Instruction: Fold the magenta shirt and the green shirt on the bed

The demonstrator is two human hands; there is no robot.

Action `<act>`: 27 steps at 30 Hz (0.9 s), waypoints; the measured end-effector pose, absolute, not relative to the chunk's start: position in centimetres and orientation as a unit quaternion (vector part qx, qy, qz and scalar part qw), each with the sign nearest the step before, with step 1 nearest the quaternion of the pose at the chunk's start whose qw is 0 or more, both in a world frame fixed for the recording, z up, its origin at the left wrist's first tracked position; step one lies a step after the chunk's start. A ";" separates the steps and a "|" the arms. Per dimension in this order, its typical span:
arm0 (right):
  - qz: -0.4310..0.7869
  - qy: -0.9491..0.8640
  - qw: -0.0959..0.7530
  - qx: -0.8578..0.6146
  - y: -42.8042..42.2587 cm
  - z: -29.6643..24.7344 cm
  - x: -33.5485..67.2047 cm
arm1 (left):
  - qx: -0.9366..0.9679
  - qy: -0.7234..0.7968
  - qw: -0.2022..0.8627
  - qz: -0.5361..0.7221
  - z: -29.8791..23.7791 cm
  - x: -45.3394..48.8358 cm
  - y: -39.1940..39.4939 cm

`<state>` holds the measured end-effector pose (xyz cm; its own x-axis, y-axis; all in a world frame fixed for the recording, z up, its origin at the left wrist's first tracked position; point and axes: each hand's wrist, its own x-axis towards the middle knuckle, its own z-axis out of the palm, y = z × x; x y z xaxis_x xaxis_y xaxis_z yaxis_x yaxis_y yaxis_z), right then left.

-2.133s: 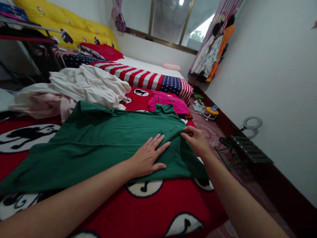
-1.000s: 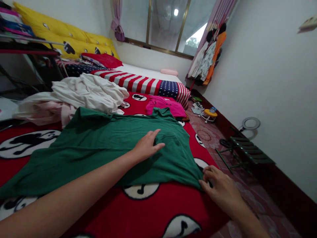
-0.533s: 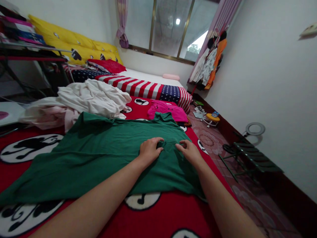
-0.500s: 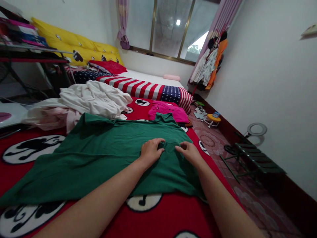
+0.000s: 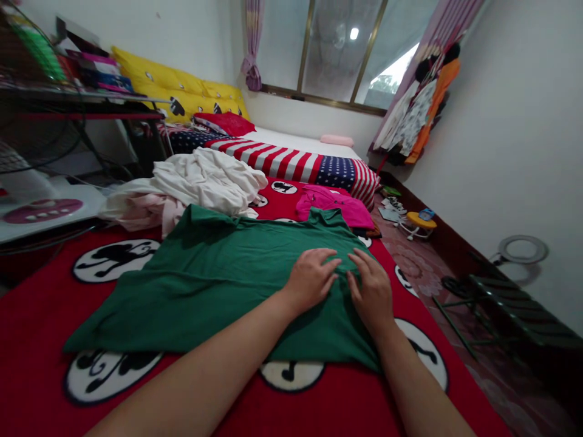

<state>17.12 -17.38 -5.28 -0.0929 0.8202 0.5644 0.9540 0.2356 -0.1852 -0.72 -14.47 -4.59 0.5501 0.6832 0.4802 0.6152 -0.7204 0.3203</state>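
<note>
A green shirt (image 5: 218, 267) lies spread over a red blanket (image 5: 346, 400) with white ovals and black figures. My left hand (image 5: 314, 276) rests on the shirt right of its middle, fingers apart and pointing right. Close beside it, my right hand (image 5: 371, 288) lies on the shirt near its right end, fingers also spread. A small gap separates the fingertips of the two hands. Neither hand grips the cloth. Creases run across the fabric, and my forearms hide parts of its near edge.
White and pale pink cloth (image 5: 209, 182) is heaped behind the shirt at left. Folded pink clothing (image 5: 337, 203) lies beyond its right end. A bed with a flag-pattern cover (image 5: 282, 161) stands farther back. On the floor at right are a dark green folding chair (image 5: 519, 303) and a yellow stool (image 5: 421, 220).
Both hands have gone from pinched fingers at the shirt to fingers spread flat on it. The view has swung left, so the scene sits farther right.
</note>
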 end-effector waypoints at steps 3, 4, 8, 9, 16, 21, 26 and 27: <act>-0.056 -0.775 0.155 -0.611 -16.9 -6.4 17.0 | 0.913 0.357 0.065 0.185 -6.0 -0.5 -14.5; -0.050 -0.774 0.132 -0.617 -16.8 -6.7 17.0 | 0.915 0.361 0.068 0.167 -6.3 -0.5 -14.5; -0.054 -0.777 0.133 -0.613 -16.4 -7.4 17.5 | 0.914 0.359 0.087 0.171 -6.5 -0.6 -14.3; -0.055 -0.779 0.140 -0.609 -16.4 -7.4 17.6 | 0.911 0.360 0.098 0.178 -6.2 -0.7 -14.3; -0.058 -0.755 0.128 -0.640 -16.6 -6.9 17.4 | 0.912 0.363 0.124 0.148 -4.2 -4.7 -13.5; -0.078 -0.749 0.088 -0.652 -16.5 -7.1 17.1 | 0.907 0.393 0.071 0.132 -5.5 -7.9 -13.1; -0.086 -0.748 0.053 -0.656 -16.9 -6.4 16.9 | 0.900 0.399 0.052 0.168 -6.5 -7.8 -13.3; -0.084 -0.752 0.040 -0.653 -16.7 -5.7 16.9 | 0.900 0.398 0.054 0.172 -6.5 -7.8 -13.3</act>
<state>16.89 -16.71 -5.72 -0.1444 0.9748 0.1699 0.9883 0.1336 0.0733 -7.76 -13.33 -6.54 0.6243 0.7340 0.2674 0.6969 -0.6779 0.2340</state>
